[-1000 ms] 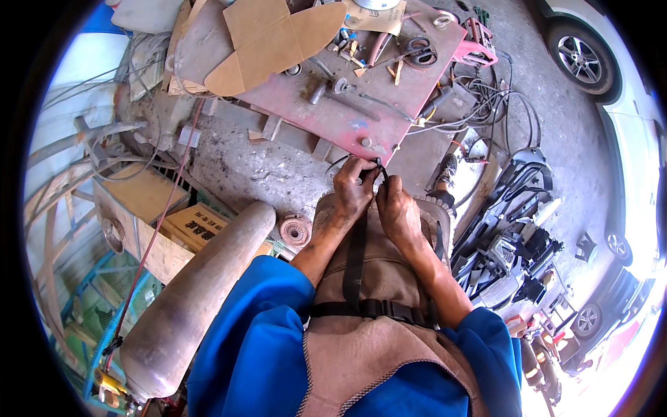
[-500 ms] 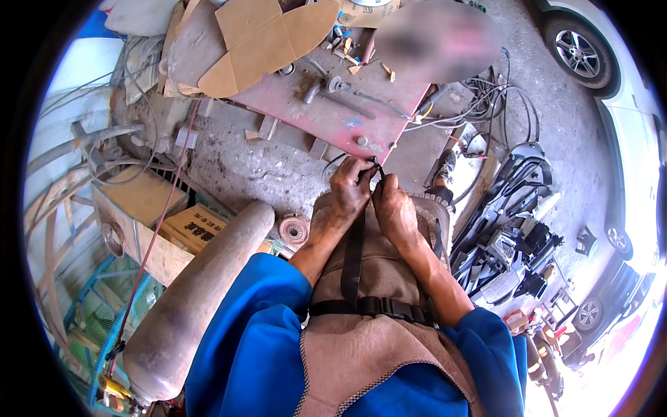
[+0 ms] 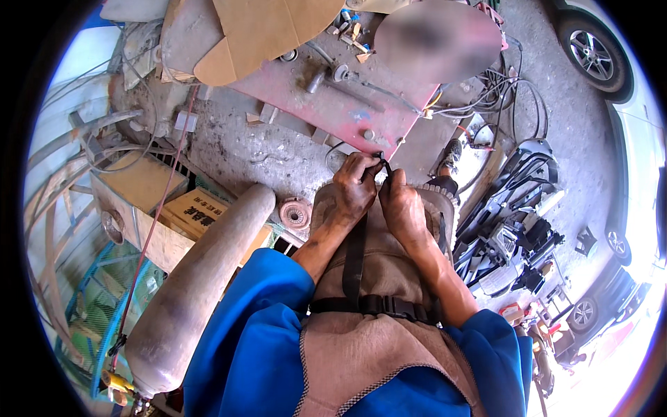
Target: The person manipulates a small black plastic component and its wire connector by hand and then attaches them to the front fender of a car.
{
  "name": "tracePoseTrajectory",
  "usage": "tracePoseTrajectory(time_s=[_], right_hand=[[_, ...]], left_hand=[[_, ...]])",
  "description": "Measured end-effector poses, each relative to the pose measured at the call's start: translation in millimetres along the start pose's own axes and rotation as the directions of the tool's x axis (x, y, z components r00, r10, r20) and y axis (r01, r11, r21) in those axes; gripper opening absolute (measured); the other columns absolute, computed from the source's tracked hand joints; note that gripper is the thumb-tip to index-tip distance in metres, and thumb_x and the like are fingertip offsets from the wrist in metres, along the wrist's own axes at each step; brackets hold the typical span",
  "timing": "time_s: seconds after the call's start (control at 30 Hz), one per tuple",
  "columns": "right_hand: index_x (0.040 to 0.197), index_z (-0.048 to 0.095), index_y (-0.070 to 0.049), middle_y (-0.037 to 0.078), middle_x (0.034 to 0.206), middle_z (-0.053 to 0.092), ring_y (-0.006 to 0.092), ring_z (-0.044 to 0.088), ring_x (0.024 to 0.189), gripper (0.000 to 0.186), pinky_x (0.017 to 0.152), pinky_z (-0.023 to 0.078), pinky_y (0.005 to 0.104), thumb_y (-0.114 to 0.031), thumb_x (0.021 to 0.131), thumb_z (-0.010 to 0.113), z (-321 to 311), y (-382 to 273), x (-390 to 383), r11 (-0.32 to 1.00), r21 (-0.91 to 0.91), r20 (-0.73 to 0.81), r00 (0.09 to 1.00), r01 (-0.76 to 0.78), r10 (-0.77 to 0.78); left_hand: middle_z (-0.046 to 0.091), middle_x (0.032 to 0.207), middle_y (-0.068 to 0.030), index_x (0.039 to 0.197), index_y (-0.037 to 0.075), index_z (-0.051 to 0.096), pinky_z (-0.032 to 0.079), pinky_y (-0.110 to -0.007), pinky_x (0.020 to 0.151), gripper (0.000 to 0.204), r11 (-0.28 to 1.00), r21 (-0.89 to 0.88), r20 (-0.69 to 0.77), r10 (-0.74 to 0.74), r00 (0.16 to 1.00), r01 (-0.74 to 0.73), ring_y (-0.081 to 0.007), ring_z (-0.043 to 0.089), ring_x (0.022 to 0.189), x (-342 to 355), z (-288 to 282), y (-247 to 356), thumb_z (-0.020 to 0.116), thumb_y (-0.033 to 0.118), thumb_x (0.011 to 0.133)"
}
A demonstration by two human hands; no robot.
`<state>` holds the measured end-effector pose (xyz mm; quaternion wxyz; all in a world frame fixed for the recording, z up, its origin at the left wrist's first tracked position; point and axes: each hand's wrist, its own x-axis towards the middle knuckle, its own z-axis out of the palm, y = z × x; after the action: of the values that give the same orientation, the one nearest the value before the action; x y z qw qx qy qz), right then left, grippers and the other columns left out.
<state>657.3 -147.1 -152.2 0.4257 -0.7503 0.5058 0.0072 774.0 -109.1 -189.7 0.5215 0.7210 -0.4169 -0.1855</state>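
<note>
Close together in front of the brown apron (image 3: 382, 267), my two hands pinch a small thin black strip (image 3: 381, 159); its exact kind is too small to tell. My left hand (image 3: 355, 186) is closed with its fingers curled. Thumb and fingers pressed together, my right hand (image 3: 404, 207) grips the strip from the other side. A wider black strap (image 3: 355, 260) runs from the waist belt with its buckle (image 3: 382, 306) up to beneath my left hand. Just past my fingertips lies the corner of the worn red table (image 3: 340, 115).
Brown cardboard (image 3: 264, 35) covers the table's far left. To the left stand a grey gas cylinder (image 3: 201, 292), a cardboard box (image 3: 198, 215) and a red hose (image 3: 160, 201). Black plastic parts (image 3: 507, 229) and tangled cables (image 3: 493, 90) lie right, before a parked white car (image 3: 643, 97).
The view has shifted slightly, so the table and cylinder sit a little differently in it. Both hands remain closed at the black strip, with only small finger movement.
</note>
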Motion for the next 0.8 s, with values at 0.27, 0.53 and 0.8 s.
tracePoseTrajectory(time_s=[0.27, 0.53, 0.8], right_hand=[[0.098, 0.038, -0.002, 0.03, 0.068, 0.059, 0.0505, 0.06, 0.066, 0.021, 0.056, 0.046, 0.0568, -0.012, 0.091, 0.056, 4.0, 3.5, 1.4, 1.0, -0.01, 0.003, 1.0, 0.008, -0.008], [0.098, 0.038, -0.002, 0.031, 0.068, 0.059, 0.0508, 0.06, 0.066, 0.021, 0.056, 0.046, 0.0578, -0.012, 0.091, 0.056, 2.5, 3.9, 3.4, 0.999, -0.04, -0.008, 1.0, 0.03, -0.031], [0.099, 0.039, -0.002, 0.031, 0.069, 0.06, 0.051, 0.06, 0.067, 0.021, 0.057, 0.047, 0.0578, -0.014, 0.092, 0.056, -2.2, 4.3, 3.6, 0.998, -0.053, 0.024, 0.999, 0.033, -0.032]], left_hand=[[0.067, 0.086, -0.0145, 0.089, 0.001, 0.066, 0.054, -0.035, 0.07, 0.022, 0.999, 0.03, -0.012, -0.028, 1.0, 0.029, -0.0304, 0.067, 0.08, -4.2, 0.6, -4.2, 0.069, -0.012, 0.072], [0.064, 0.081, -0.0133, 0.085, 0.002, 0.064, 0.052, -0.038, 0.067, 0.021, 0.999, 0.024, -0.046, -0.021, 0.999, 0.022, -0.0318, 0.064, 0.078, -3.8, 3.9, -4.3, 0.068, -0.012, 0.07], [0.064, 0.081, -0.0132, 0.085, 0.001, 0.063, 0.052, -0.038, 0.067, 0.019, 1.0, 0.005, -0.061, -0.027, 0.998, 0.027, -0.0314, 0.064, 0.078, -5.2, 5.8, -3.9, 0.067, -0.011, 0.071]])
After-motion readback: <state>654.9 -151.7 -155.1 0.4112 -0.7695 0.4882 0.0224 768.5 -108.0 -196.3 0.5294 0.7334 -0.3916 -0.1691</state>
